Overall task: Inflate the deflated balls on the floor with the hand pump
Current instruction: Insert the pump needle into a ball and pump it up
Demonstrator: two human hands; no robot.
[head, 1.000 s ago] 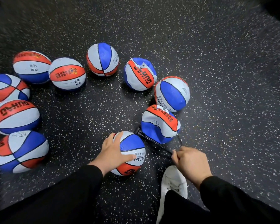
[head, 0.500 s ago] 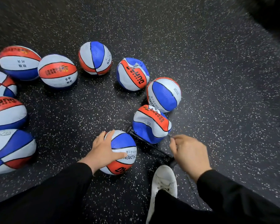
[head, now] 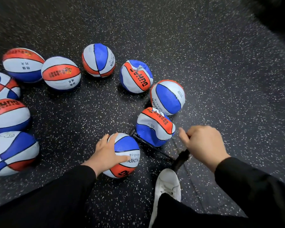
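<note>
A red, white and blue ball [head: 125, 155] lies on the floor just in front of me. My left hand [head: 108, 155] rests on its left side with fingers spread over the top and the thumb across the front. My right hand [head: 202, 144] grips the handle of the black hand pump [head: 181, 159], whose barrel stands blurred beside my white shoe [head: 167, 186]. A thin black hose [head: 152, 147] runs from the pump's base towards the held ball. A dented, soft ball [head: 155, 126] sits just behind the hose.
Several more red, white and blue balls lie in an arc: two dented ones at the right [head: 167, 97] and centre [head: 136, 76], rounder ones at the back [head: 98, 60] and along the left edge [head: 11, 153]. The speckled black floor [head: 220, 71] stretches away to the right.
My right hand has risen with the pump handle, pulling it up from the floor. My left hand has stayed on the ball. The view has drifted a little to the right.
</note>
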